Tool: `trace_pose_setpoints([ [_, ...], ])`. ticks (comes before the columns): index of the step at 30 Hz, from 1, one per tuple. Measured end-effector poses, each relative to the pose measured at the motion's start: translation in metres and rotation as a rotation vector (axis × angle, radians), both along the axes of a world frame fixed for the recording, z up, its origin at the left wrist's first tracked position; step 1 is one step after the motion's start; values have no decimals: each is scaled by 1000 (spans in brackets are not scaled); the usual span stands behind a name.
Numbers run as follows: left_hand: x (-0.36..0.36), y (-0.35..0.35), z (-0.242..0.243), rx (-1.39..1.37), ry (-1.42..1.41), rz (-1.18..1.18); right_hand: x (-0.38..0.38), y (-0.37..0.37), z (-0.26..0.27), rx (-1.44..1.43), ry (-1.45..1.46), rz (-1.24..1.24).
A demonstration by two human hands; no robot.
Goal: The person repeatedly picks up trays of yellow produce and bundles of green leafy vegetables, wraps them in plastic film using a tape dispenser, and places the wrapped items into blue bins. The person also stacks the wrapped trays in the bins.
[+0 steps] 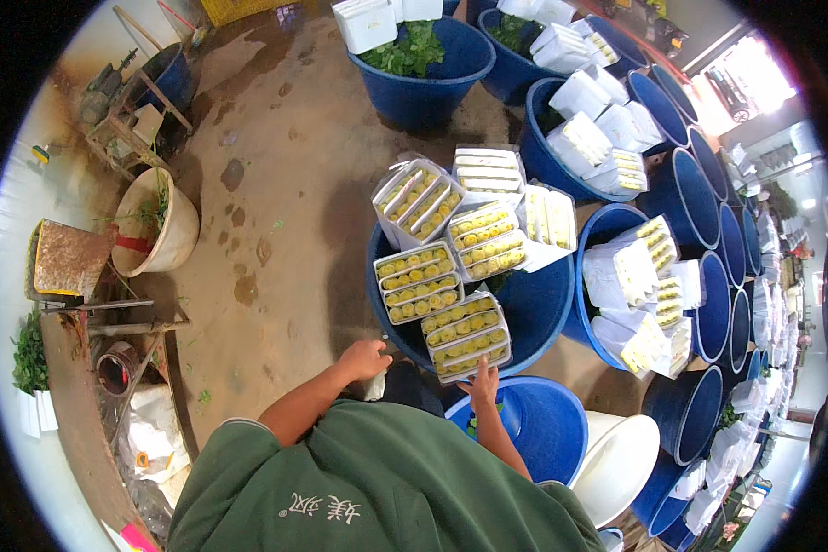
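Note:
My right hand (483, 388) is at the near edge of a wrapped bundle of yellow roses (466, 338), its thumb over the edge and its other fingers partly hidden beneath. This bundle leans at the near rim of a large blue tub (538, 321). Several more bundles stand in the tub, one of them (417, 283) just beyond on the left, with blooms in rows between white dividers. My left hand (364, 360) is left of the tub with curled fingers. A whitish thing (375, 388) shows just below it; whether the hand holds it cannot be told.
A lighter blue tub (548, 428) and a white tub (624, 469) stand close on my right. More blue tubs with white-wrapped bundles (624, 272) line the right side. A leafy tub (421, 76) is ahead. On the left are a cream bucket (169, 228) and a workbench (83, 386). The floor (248, 207) has wet patches.

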State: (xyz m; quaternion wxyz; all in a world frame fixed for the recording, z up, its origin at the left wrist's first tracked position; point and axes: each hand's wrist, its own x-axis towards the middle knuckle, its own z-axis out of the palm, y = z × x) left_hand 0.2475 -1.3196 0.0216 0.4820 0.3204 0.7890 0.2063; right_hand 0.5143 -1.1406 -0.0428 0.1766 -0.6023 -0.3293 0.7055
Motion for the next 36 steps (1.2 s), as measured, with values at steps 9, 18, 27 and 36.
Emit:
trace_pose_setpoints([
  [9, -28, -241, -49, 126, 85, 336, -16, -14, 17, 324, -377, 173],
  [18, 61, -537, -76, -101, -159, 1491, -65, -106, -22, 753, -354, 1255],
  [27, 265, -447, -68, -223, -43, 1354, -284, -248, -5, 942, -36, 2008],
  [36, 368, -504, -44, -124, -22, 1934, -329, -403, -30, 197, -45, 2193],
])
